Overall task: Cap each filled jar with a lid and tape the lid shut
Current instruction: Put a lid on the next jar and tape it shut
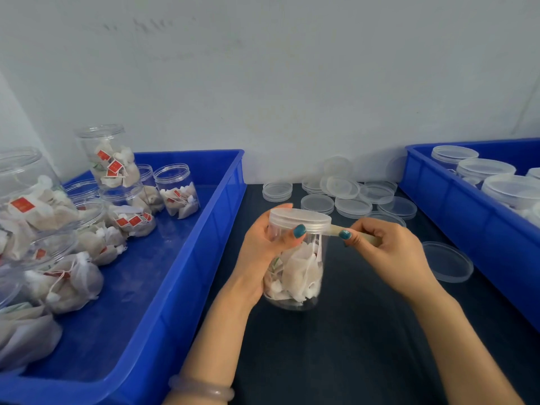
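In the head view, the only one here, the jar [295, 267] sits near the middle of the counter [350, 331], between the two blue bins. It is packed with white tea sachets and already wears its lid [299, 219]. It is upright, with its long axis vertical and the lid facing up; whether its base rests on the counter or hangs just above it I cannot tell. The left hand [263, 249] wraps the jar's left side, thumb laid across the front just under the lid's rim. The right hand [388, 252] pinches a strip of tan tape [336, 229] between thumb and forefinger. The strip runs level from the lid's right edge into the fingers and looks taut. The step in hand seems to be sealing the seam. To do it well, the tape should straddle the line where lid meets jar wall and stay level and under light tension while the left hand turns the jar about its upright axis. The thumb can then press the strip flat so that no wrinkle lifts. Pulling too hard could tip the jar. Loose lids [317, 203] lie along the counter's far edge. The left bin [204, 229] holds uncapped jars [176, 188], and the right bin [438, 200] holds capped jars [485, 169].
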The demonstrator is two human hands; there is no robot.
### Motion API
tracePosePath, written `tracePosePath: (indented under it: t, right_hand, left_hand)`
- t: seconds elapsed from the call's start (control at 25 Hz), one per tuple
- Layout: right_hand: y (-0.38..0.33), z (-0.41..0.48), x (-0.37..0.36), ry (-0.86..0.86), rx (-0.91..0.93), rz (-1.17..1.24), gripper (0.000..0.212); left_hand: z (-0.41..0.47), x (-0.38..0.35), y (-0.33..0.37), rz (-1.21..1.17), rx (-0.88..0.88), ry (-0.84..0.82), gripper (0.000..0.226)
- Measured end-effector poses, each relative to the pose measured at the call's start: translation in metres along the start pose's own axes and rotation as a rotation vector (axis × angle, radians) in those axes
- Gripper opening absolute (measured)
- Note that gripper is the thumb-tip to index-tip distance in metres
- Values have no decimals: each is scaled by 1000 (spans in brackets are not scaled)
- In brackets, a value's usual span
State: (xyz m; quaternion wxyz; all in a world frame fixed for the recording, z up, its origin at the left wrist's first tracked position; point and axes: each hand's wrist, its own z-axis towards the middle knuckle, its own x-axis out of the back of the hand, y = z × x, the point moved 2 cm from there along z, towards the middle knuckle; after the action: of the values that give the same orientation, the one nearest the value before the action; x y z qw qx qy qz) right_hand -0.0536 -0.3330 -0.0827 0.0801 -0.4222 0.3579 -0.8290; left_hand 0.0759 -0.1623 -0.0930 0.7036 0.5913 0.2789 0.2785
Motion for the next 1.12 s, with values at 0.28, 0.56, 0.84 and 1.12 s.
tracePosePath:
  t: [0.28,0.56,0.84,1.12]
  right_hand:
    - [-4,-1,0,-17,-14,85,58]
    - [5,1,-3,-163,-46,107,57]
    - [4,1,-8,-50,48,-45,66]
    - [-1,-2,-8,101,208,-250,26]
  left_hand:
    - [-5,0,-1,-101,43,-169,101]
    - [1,1,-7,124,-27,-178,89]
    - [-1,4,-3,328,-167,-123,88]
    - [2,-16,35,1309,-125,65,120]
